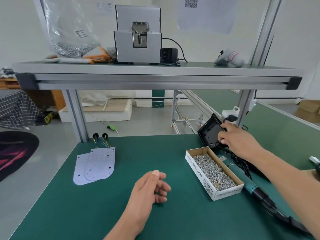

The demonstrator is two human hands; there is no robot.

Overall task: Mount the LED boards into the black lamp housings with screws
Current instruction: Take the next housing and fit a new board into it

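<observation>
Two white LED boards [97,165] with thin wires lie overlapped on the green mat at the left. A black lamp housing [208,131] stands tilted at the mat's far right, its hollow side facing me. My right hand [237,138] grips its right edge, fingers curled round it. Over the middle of the mat my left hand [152,186] hovers with loosely curled fingers and holds nothing. A cardboard box of silver screws [213,170] sits at the right, and a teal electric screwdriver [242,175] lies just beyond it.
An aluminium shelf [155,78] crosses overhead, carrying a grey screw feeder [138,35], a black power adapter [168,54], a clear bag of screws [72,47] and gloves. Frame posts [78,115] stand at the mat's far corners. The screwdriver's black cable [285,220] trails along the right.
</observation>
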